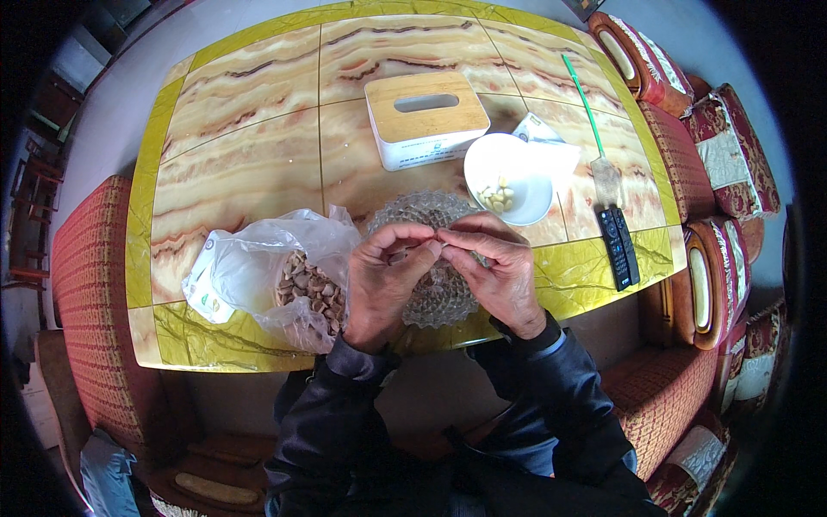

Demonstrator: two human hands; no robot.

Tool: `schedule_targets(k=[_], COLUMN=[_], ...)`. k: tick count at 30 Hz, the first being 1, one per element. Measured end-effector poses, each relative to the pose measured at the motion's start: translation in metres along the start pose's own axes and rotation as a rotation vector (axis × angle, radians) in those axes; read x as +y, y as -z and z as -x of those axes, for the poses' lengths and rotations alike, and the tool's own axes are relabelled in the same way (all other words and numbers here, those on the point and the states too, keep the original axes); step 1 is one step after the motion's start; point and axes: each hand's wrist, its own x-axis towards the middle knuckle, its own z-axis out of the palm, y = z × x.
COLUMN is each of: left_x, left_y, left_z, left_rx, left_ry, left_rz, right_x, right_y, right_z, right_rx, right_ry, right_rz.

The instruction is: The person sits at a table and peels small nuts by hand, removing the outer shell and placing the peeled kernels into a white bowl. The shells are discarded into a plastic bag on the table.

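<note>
My left hand (390, 280) and my right hand (493, 269) meet fingertip to fingertip above a patterned clear glass dish (428, 308). Both are closed in a pinch on something small, mostly hidden by the fingers. Left of my left hand lies an opened clear plastic bag (301, 234) holding many brown, angular, shell-like pieces (312, 289). Beyond my right hand sits a white bowl (538, 177) with several pale, smooth pieces (497, 196) inside, resembling peeled cloves or kernels. The inside of the glass dish is largely covered by my hands.
A white tissue box (424, 129) with a wooden lid stands behind the glass dish. To the right lie a green-handled fly swatter (586, 108) and a black remote control (617, 248). The marble-patterned table (233, 155) has red upholstered seats (112, 284) around it.
</note>
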Motion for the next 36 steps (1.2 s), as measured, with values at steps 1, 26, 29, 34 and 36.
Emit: schedule_targets(k=[1, 26, 29, 34, 36], left_x=[-0.001, 0.007, 0.009, 0.013, 0.013], left_y=[0.000, -0.003, -0.005, 0.000, 0.001], left_z=[-0.001, -0.002, -0.001, 0.000, 0.001], left_rx=[0.011, 0.011, 0.011, -0.028, -0.026], left_ry=[-0.051, -0.015, -0.053, -0.018, 0.006], left_rz=[-0.044, -0.060, -0.089, -0.229, -0.234], right_x=[0.000, -0.007, -0.002, 0.001, 0.001], right_y=[0.000, -0.007, -0.004, -0.003, -0.003], right_z=[0.000, 0.007, 0.006, 0.007, 0.006], right_rx=[-0.001, -0.004, -0.016, 0.032, 0.040], right_ry=[0.003, -0.368, -0.487, -0.584, -0.575], right_rz=[0.008, -0.584, -0.676, -0.814, -0.794])
